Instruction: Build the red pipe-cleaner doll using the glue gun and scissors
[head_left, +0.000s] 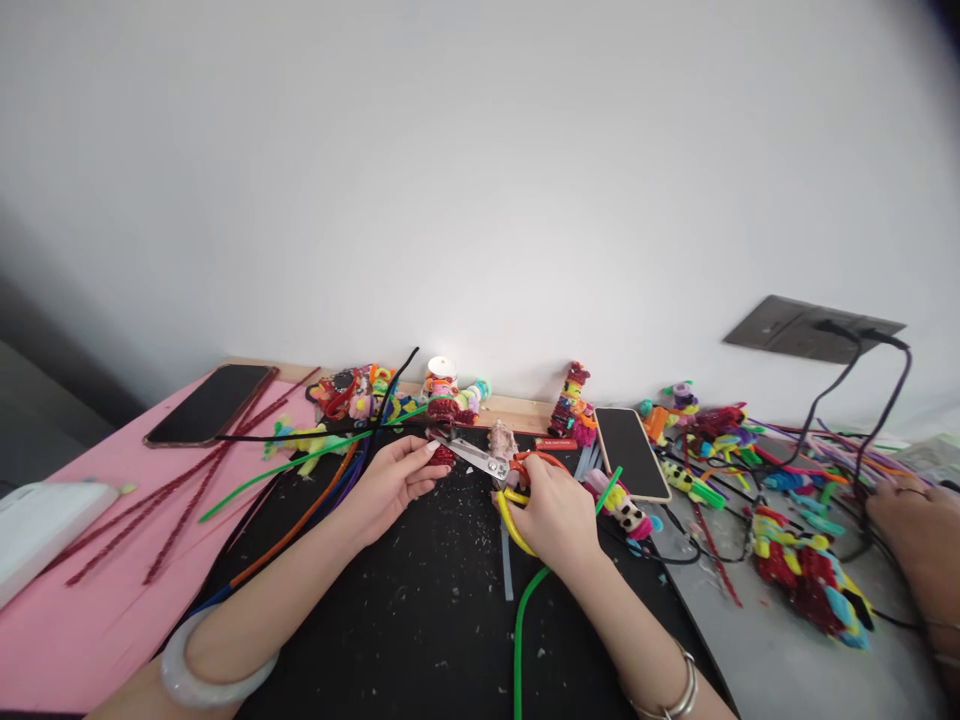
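My right hand (559, 505) grips a pair of scissors (480, 461) by its orange and yellow handles. The metal blades point left and reach the fingertips of my left hand (394, 485). Between the pinched thumb and fingers of that hand is a small dark red fuzzy pipe cleaner piece (442, 456); its full shape is partly hidden by the blades and fingers. Just behind the blades stands a pale pink figure (502, 438). Long black, green and orange pipe cleaners (296, 527) lie beside and behind my left forearm.
Dark red pipe cleaners (184, 510) and a phone (212, 405) lie on pink board at left. Fuzzy figures line the wall around a white cup (441, 368). Rightward are another phone (632, 455), cords from a wall socket (814, 335) and another person's hand (911, 520).
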